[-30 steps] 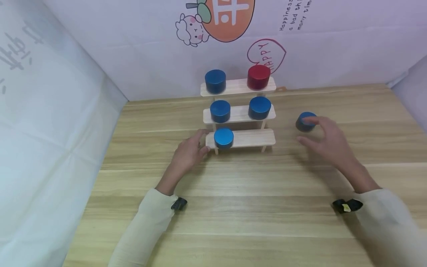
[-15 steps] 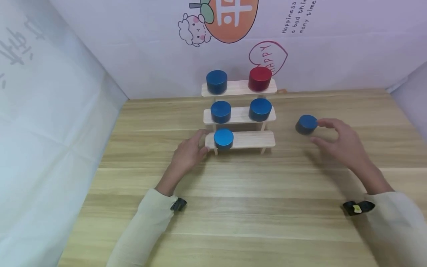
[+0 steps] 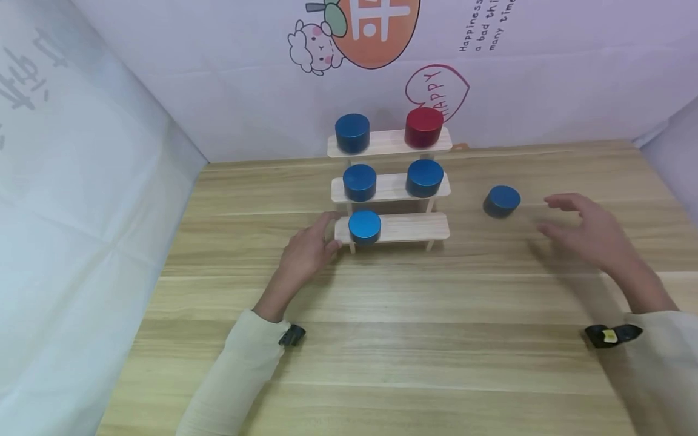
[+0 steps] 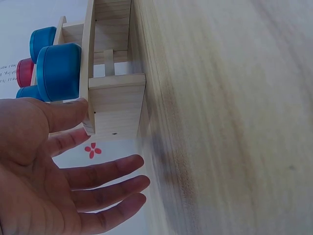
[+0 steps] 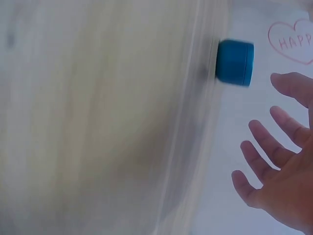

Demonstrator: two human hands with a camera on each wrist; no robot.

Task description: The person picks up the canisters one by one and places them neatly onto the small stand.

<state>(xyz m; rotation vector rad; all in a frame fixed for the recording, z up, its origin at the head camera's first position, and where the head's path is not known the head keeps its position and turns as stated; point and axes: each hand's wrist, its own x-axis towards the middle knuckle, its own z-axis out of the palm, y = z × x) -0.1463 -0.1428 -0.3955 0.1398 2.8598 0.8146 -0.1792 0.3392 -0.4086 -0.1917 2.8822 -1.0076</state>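
Observation:
A three-tier wooden stand [image 3: 415, 227] stands against the back wall. My left hand [image 3: 305, 251] pinches the left end of its lowest tier, thumb and index finger at the board and the other fingers spread free. On that tier sits a round blue tin [image 3: 365, 226]; in the left wrist view this tin [image 4: 59, 72] is right above the thumb. Another blue tin [image 3: 501, 201] stands on the table right of the stand. My right hand [image 3: 589, 233] hovers to the right of that tin, apart from it, with fingers spread and holding nothing.
The middle tier bears a left blue tin [image 3: 360, 183] and a right blue tin [image 3: 424, 178]. On the top tier are a blue tin [image 3: 352, 133] and a red tin [image 3: 423, 127]. A printed white cloth [image 3: 245, 109] hangs behind the wooden table [image 3: 382, 339].
My right hand has drawn away to the right from the loose blue tin, which stays on the table. My left hand keeps its place at the stand.

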